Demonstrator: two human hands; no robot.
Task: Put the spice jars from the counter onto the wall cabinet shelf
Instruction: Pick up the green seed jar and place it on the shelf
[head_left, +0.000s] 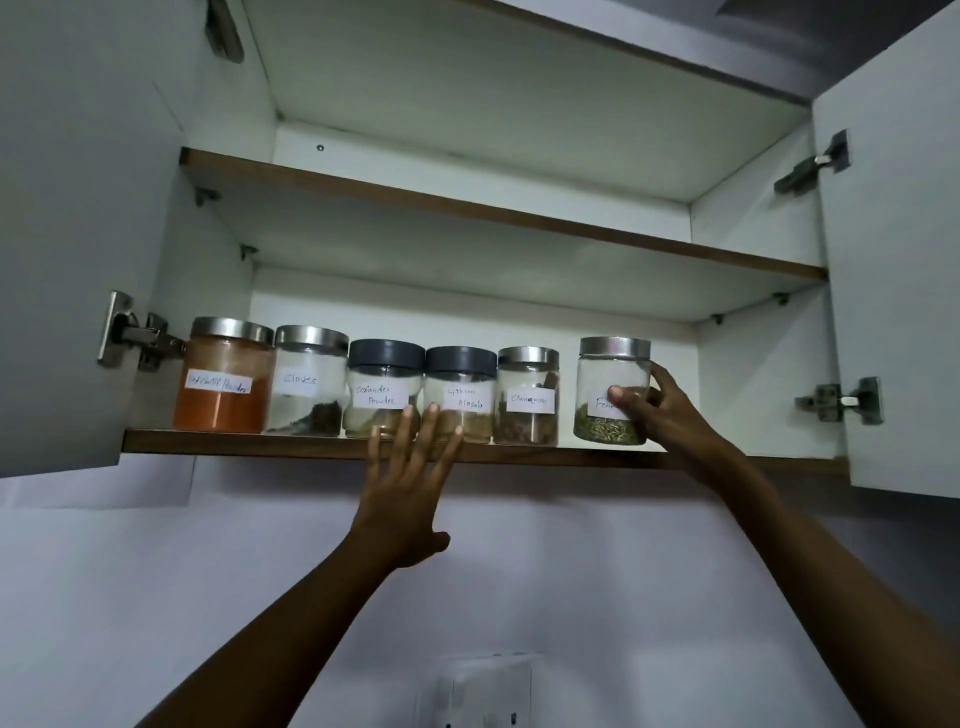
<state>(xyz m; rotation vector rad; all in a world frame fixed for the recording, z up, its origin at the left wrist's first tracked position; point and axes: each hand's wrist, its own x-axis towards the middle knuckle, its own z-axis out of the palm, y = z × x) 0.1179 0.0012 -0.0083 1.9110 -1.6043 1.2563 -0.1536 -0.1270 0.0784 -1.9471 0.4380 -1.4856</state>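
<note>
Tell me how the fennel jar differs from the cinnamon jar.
The right hand grips the fennel jar; no hand touches the cinnamon jar. The fennel jar holds greenish seeds, the cinnamon jar brown sticks. Both have steel lids and white handwritten labels.

Head view, upward, close beneath cabinet shelf (260, 440)

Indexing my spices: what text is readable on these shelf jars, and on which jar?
"Red Chilli Powder", smudgy: steel-lidded glass jar of orange powder.
"Cloves": steel-lidded glass jar of dark buds.
"Coriander Powder": left grey-lidded glass jar.
"Masala", word above blurred: right grey-lidded glass jar.
"Cinnamon": steel-lidded glass jar of brown sticks.
"Fen", rest hidden by right hand: steel-lidded glass jar of green seeds.
</note>
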